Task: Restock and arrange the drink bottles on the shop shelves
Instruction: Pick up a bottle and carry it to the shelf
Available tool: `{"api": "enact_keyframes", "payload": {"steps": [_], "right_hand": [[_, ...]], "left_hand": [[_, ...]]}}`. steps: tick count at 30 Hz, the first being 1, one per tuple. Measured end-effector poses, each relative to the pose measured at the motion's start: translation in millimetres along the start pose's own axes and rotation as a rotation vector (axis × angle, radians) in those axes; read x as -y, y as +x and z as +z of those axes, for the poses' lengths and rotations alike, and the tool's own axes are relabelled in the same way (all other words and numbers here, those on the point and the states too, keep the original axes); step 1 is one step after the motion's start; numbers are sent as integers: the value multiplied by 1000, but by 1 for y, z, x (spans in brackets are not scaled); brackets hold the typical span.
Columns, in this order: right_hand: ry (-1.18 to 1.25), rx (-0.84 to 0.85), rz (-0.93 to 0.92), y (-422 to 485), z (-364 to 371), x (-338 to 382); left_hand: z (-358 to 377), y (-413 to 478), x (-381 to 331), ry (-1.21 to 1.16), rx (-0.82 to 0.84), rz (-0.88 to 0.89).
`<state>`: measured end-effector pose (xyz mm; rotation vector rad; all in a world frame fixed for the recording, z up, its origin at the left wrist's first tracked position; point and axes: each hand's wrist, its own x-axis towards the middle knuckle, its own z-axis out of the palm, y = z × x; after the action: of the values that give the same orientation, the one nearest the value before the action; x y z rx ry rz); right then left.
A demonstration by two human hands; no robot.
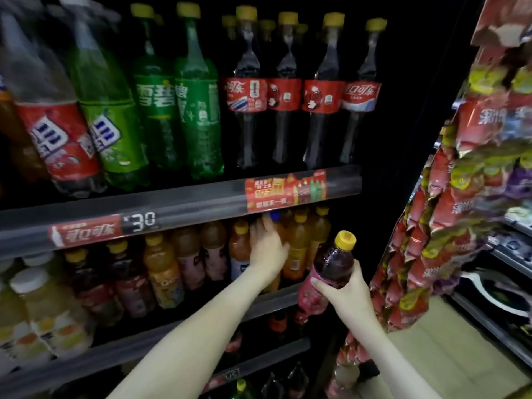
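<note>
My right hand (344, 295) grips a dark purple drink bottle (331, 264) with a yellow cap and pink label, held tilted in front of the middle shelf's right end. My left hand (267, 246) reaches into the middle shelf, fingers spread against an orange bottle with a blue cap (277, 226) among the orange juice bottles (299, 243). Whether its fingers curl round that bottle I cannot tell. Large cola bottles (288, 90) and green soda bottles (198, 96) stand on the top shelf.
The top shelf's front rail (178, 203) carries a price strip and hangs just above my left hand. A rack of red and yellow snack bags (449, 214) hangs close on the right. Cardboard (440, 352) lies on the floor below it. Lower shelves hold more bottles.
</note>
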<state>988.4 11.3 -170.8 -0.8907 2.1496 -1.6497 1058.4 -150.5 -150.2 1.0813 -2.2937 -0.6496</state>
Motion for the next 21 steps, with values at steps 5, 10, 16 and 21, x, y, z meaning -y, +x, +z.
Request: {"api": "enact_keyframes", "payload": {"steps": [5, 10, 16, 21], "right_hand": [[91, 53, -10, 20, -5, -22], [129, 153, -16, 33, 5, -34], [197, 202, -19, 46, 27, -39], [208, 244, -59, 56, 57, -32]], "left_hand": [[8, -27, -2, -26, -125, 49], [2, -78, 23, -171, -132, -67], [-22, -108, 35, -307, -312, -54], [-56, -128, 37, -361, -364, -78]]}}
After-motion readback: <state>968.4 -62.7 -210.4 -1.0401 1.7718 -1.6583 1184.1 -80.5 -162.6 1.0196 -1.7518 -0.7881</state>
